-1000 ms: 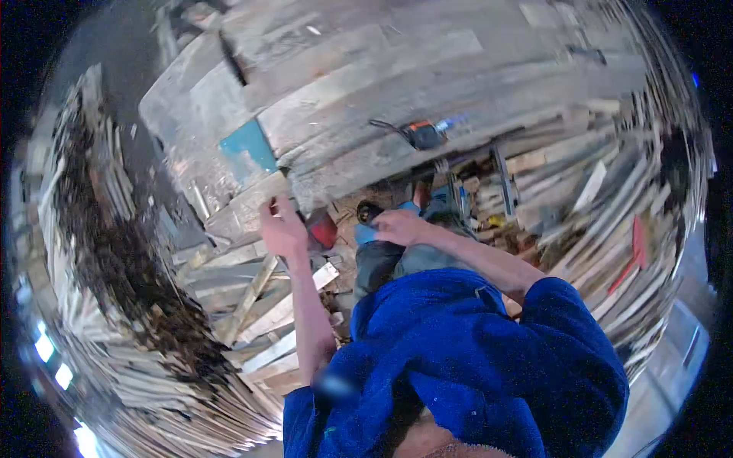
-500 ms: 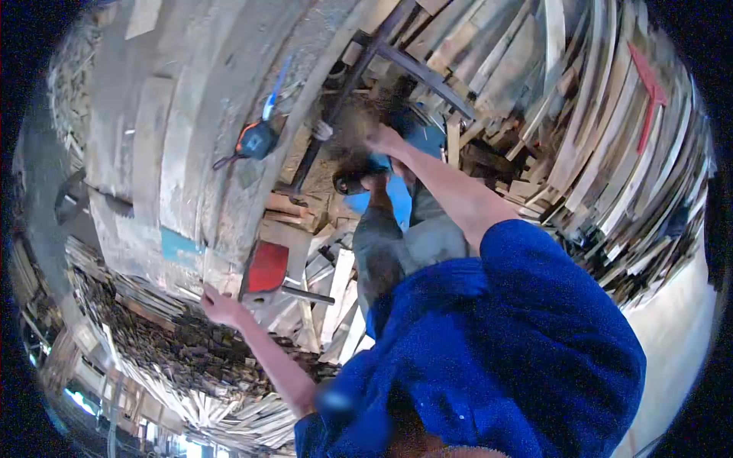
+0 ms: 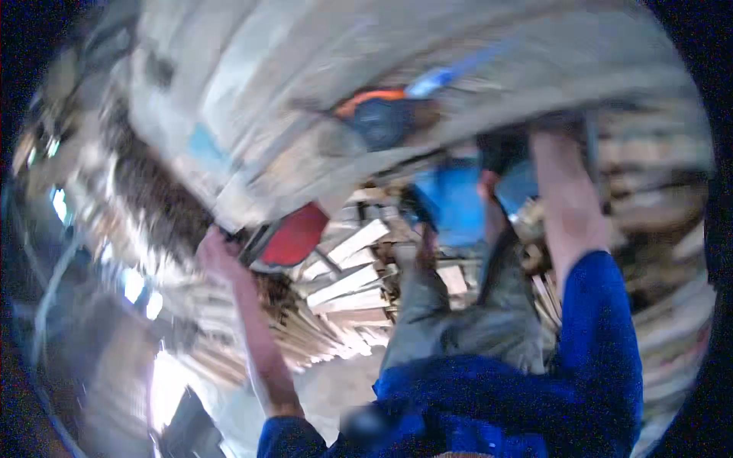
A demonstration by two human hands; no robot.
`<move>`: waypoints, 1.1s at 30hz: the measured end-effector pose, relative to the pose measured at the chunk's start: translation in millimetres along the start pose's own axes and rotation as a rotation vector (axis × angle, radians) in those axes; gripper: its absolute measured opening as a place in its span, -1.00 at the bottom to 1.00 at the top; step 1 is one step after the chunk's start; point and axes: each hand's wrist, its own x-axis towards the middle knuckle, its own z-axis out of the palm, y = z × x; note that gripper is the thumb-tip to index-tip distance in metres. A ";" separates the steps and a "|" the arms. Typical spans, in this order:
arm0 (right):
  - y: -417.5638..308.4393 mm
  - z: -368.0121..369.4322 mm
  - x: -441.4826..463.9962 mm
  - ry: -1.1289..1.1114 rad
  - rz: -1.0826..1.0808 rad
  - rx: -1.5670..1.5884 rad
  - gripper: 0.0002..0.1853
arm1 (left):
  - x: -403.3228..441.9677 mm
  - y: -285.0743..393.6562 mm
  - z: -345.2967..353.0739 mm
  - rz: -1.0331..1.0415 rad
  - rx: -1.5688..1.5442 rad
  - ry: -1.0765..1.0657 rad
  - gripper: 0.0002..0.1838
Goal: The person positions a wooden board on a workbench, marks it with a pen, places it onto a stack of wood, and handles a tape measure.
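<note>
Nearest is the person's blue shirt [image 3: 489,389], with grey-green trousers [image 3: 458,324] beyond it. The landmark is a red panel [image 3: 296,235], blurred, near the edge of a wooden surface [image 3: 473,99]. The left hand [image 3: 217,250] is just left of the panel, at the surface's dark corner; its fingers look bent, but I cannot tell whether the grip is open or closed on something. Pale wood pieces [image 3: 353,284] lie below and right of the panel, a thin bar [image 3: 330,263] pointing toward them from it. Farther right of the panel, bare feet [image 3: 489,183] are by a blue sheet [image 3: 454,200]. Well to the panel's right, the right hand [image 3: 551,136] is smeared and partly hidden at the surface's edge; its grip cannot be told. Above and right of the panel, a dark tool [image 3: 379,120] with an orange rim and blue strip rests on the surface. A teal patch [image 3: 205,145] marks the surface up and left of the panel.
</note>
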 end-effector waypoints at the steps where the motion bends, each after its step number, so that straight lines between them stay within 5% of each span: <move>1: -1.9 3.3 -9.9 -0.086 -0.073 0.034 -0.56 | 0.9 -7.1 -0.1 0.080 -0.024 0.002 -0.77; 4: -14.3 2.9 -69.5 -0.302 -0.214 0.063 -0.57 | -0.6 11.8 7.2 0.014 -0.110 -0.008 -0.77; 10: -37.9 6.8 -45.4 -0.645 -0.324 -0.081 -0.59 | 5.5 7.6 14.4 0.043 -0.120 -0.039 -0.77; 17: -154.4 85.0 -116.0 -1.085 -0.326 -0.346 -0.61 | 9.8 9.2 17.5 -0.071 -0.198 -0.106 -0.75; 18: -213.0 92.3 -129.4 -1.211 0.220 0.307 -0.71 | 9.5 5.9 18.6 -0.058 -0.215 -0.103 -0.74; 20: -384.9 80.6 -63.7 -1.444 0.300 0.233 -0.60 | 9.1 14.6 16.8 -0.100 -0.148 -0.110 -0.74; 22: -495.6 59.7 41.5 -1.106 0.004 0.143 -0.65 | 10.2 15.3 14.4 -0.038 -0.057 -0.114 -0.74; 24: -511.3 70.6 132.9 -0.215 -0.085 0.177 -0.68 | 11.8 23.1 13.3 -0.111 -0.060 -0.130 -0.72; 26: -518.3 65.6 239.8 0.204 -0.316 -0.775 -0.48 | 11.5 22.9 11.9 -0.086 -0.087 -0.108 -0.72; 33: -456.0 93.2 315.4 0.185 -0.263 -1.133 -0.31 | 5.0 18.0 11.3 -0.130 -0.315 -0.057 -0.85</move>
